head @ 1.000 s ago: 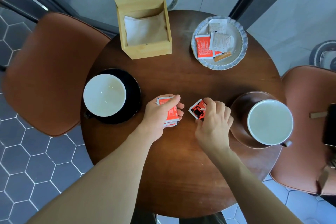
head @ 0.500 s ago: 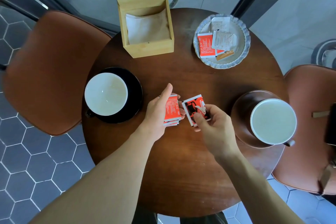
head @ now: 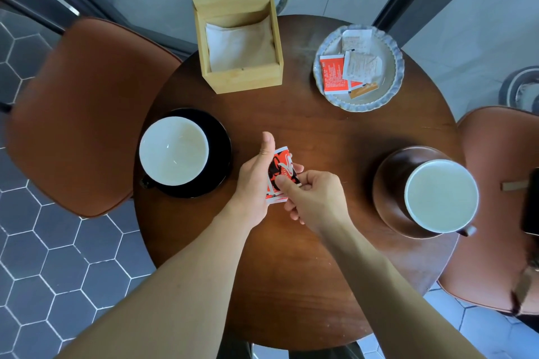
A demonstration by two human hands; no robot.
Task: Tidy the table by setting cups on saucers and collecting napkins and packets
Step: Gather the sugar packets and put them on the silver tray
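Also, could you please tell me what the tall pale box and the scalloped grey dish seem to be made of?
The tall pale box looks like unfinished light wood or bamboo: matte, with visible plank edges. The scalloped grey dish looks like glazed ceramic, judging by its fluted, faintly shiny rim.

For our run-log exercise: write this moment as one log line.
left hand: holds packets | right hand: pinches top packet | cups: on saucers
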